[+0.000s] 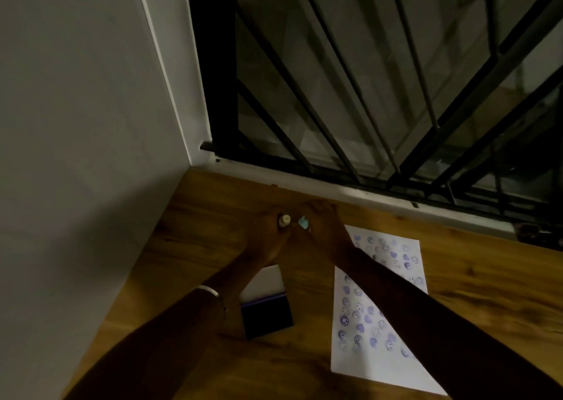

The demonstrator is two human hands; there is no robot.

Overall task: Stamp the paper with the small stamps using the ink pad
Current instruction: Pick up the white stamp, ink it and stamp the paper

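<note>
A wooden table [189, 247] carries an open ink pad [266, 319], lying just under the left forearm, below the left hand [268, 232]. A stamped paper [370, 323] lies under the right forearm, below the right hand [323, 226].

Dim corner: grey wall [76, 125], barred window [380, 79], seemingly wooden tabletop [198, 247].
</note>
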